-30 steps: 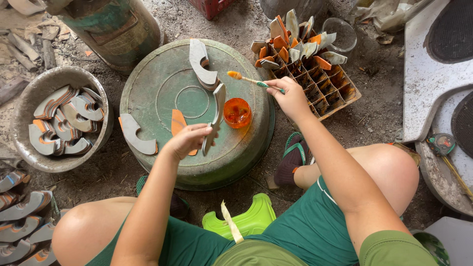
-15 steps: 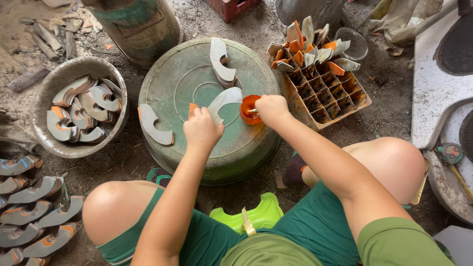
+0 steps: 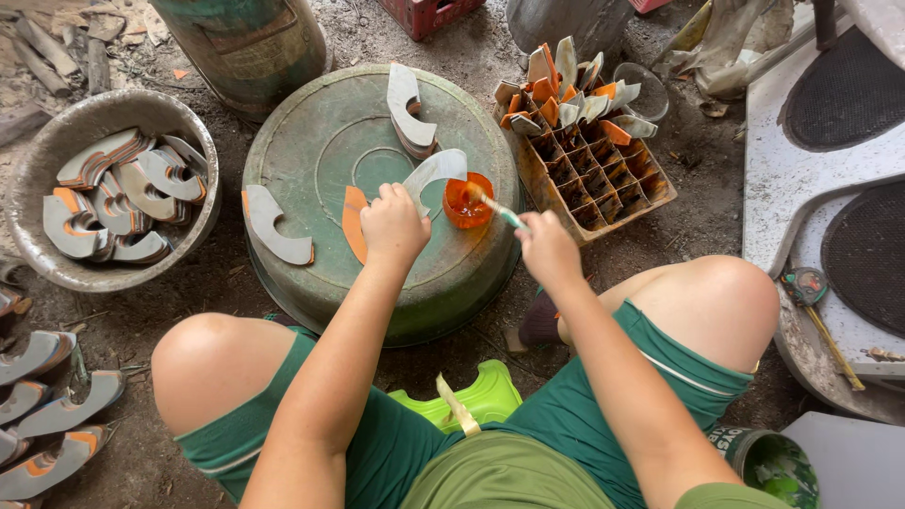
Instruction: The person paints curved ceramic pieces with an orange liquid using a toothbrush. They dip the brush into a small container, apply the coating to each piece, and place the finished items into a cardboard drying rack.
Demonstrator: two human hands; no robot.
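Observation:
My left hand (image 3: 392,224) grips a grey curved shoe-sole piece (image 3: 436,172), lifted off the upturned green tub (image 3: 311,141) that serves as a work surface. My right hand (image 3: 547,250) holds a thin brush (image 3: 497,210) whose tip dips into a small orange glue cup (image 3: 468,200) on the tub. An orange-coated piece (image 3: 354,222) lies beside my left hand. Another grey piece (image 3: 273,224) rests at the tub's left, and a small stack of pieces (image 3: 407,111) sits at the tub's far side.
A metal basin (image 3: 38,170) of curved pieces stands at left; more pieces (image 3: 47,415) lie on the dirt floor. A divided crate (image 3: 603,170) holds upright pieces at right. A green stool (image 3: 476,396) is under me; a paint can (image 3: 771,462) sits at lower right.
My right hand drew back from over the crate towards me and put the brush tip into the orange cup. My left hand picked up the grey piece and holds it by the cup.

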